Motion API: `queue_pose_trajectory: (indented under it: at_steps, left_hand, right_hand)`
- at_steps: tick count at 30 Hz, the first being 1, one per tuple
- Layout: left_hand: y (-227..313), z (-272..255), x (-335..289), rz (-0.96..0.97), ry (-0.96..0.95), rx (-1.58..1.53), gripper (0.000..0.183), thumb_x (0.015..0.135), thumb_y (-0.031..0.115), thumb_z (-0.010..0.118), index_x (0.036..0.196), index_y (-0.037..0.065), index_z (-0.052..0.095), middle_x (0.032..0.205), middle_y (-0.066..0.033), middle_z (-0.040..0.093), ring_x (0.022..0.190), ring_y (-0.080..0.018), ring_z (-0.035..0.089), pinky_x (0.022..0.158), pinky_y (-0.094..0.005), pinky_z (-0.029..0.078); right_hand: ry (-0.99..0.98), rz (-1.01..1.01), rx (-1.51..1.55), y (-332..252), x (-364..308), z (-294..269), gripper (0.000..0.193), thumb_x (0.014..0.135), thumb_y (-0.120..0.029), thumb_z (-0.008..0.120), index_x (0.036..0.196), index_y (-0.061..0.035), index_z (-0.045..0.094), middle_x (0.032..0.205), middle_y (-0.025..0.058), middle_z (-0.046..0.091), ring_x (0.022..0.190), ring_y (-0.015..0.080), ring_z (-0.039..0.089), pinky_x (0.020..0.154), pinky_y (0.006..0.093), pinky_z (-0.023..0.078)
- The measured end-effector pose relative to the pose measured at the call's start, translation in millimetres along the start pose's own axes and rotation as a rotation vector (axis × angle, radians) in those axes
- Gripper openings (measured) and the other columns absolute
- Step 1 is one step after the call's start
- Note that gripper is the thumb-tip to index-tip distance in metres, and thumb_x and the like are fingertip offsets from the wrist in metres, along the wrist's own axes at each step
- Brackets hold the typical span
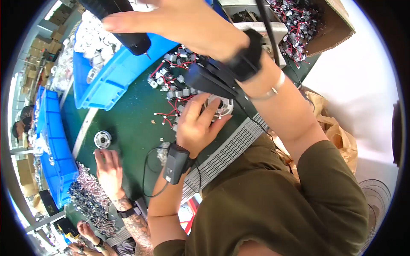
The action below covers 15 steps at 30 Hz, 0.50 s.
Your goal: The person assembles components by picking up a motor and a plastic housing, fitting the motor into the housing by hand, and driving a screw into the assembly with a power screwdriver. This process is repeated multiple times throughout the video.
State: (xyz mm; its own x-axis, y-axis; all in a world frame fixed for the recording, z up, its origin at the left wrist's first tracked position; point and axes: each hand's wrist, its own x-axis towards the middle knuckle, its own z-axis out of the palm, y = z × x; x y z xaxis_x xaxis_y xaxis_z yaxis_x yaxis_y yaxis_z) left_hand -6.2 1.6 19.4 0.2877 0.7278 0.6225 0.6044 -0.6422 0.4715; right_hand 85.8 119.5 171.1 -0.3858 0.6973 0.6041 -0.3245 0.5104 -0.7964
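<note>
My right hand (175, 21) is wrapped round a black electric screwdriver (136, 42), raised over the bench, with its thin bit pointing down. Under it, my left hand (197, 123) presses its fingers on a white round housing (223, 107) that lies on the green bench top (132, 123). The inside of that housing is partly covered by my fingers. Just beyond my left hand spreads a pile of small grey motors with red wires (181, 91).
A blue bin (102, 94) of white plastic parts stands at the far left. A co-worker's hand (109, 170) reaches toward another round housing (102, 139). Cables (85, 196) are heaped nearby. A cardboard box (331, 30) with more motors stands far right; a perforated metal strip (232, 149) edges the bench.
</note>
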Motion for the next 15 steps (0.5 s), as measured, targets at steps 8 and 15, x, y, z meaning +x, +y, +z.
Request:
queue_pose_trajectory:
  at_steps: [8,15]
  left_hand:
    - [4.7,21.7,-11.9,0.035,0.054,-0.004,0.038,0.064,0.017,0.075,0.097,0.006,0.061,0.115,-0.0164,0.054,0.097,-0.033,0.057,0.081,-0.041,0.048]
    - [4.7,12.5,-7.7,0.067,0.04,0.048,0.036,0.065,0.019,0.076,0.096,0.006,0.062,0.113,-0.0195,0.056,0.096,-0.033,0.059,0.076,-0.0393,0.051]
  right_hand:
    - [-0.322,-0.185,0.066,-6.0,-9.7,-39.5,0.032,0.088,-0.019,0.054,0.11,0.0049,0.052,0.092,0.0089,0.055,0.083,0.0162,0.054,0.078,0.031,0.044]
    - [0.102,0.007,0.018,-43.2,-82.1,-130.9,0.019,0.092,-0.017,0.045,0.092,0.0015,0.047,0.082,0.0046,0.042,0.071,0.0139,0.04,0.07,0.0305,0.036]
